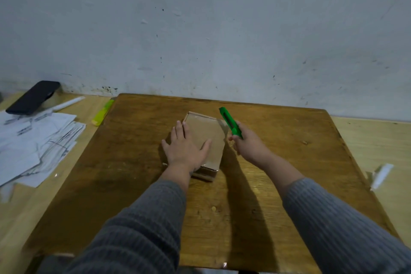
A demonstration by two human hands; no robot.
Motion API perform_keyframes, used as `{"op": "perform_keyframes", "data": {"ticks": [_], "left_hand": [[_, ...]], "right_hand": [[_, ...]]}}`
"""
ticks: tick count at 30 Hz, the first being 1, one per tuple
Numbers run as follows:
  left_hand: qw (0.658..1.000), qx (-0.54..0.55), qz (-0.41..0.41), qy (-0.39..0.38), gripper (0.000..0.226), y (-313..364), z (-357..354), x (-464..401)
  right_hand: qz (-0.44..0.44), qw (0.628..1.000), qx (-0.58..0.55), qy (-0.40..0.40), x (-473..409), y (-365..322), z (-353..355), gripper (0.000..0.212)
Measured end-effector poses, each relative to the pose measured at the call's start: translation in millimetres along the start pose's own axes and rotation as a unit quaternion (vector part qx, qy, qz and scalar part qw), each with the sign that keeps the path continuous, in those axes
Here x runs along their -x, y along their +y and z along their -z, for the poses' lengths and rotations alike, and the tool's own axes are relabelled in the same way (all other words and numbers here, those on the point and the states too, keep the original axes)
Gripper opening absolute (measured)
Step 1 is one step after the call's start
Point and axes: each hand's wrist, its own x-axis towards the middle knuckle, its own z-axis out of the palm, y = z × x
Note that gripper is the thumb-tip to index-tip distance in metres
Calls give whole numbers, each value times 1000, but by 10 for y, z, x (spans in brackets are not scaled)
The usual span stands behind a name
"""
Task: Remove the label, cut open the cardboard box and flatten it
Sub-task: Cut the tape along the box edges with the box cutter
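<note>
A small brown cardboard box point(208, 133) lies flat on a dark wooden board point(133, 162), its top shiny with clear tape. My left hand point(185, 147) presses palm-down on the box's left and near part, fingers spread. My right hand point(248, 142) hovers just right of the box, closed around a green utility knife point(230, 122) whose tip points away toward the wall. I cannot tell whether the blade is out. No label shows on the visible top face.
A pile of white papers point(35, 144) and a black phone point(33, 97) lie at the left. A yellow-green cutter point(102, 112) rests by the board's left edge. A strip of white paper and tape point(381, 176) sits at the right. A wall stands behind.
</note>
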Motion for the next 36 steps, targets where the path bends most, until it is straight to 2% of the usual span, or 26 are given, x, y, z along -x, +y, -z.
{"op": "perform_keyframes", "data": {"ticks": [6, 12, 27, 36], "left_hand": [[1000, -2, -5, 11, 102, -17, -35, 1], [1000, -14, -3, 13, 107, -1, -33, 9], [1000, -21, 13, 4, 121, 2, -64, -23], [999, -29, 27, 6, 118, 19, -78, -21]], "right_hand": [[107, 976, 188, 22, -112, -107, 101, 47], [168, 919, 356, 35, -376, -219, 36, 39], [233, 840, 490, 22, -587, -357, 5, 40], [241, 831, 499, 39, -450, -130, 273, 40]]}}
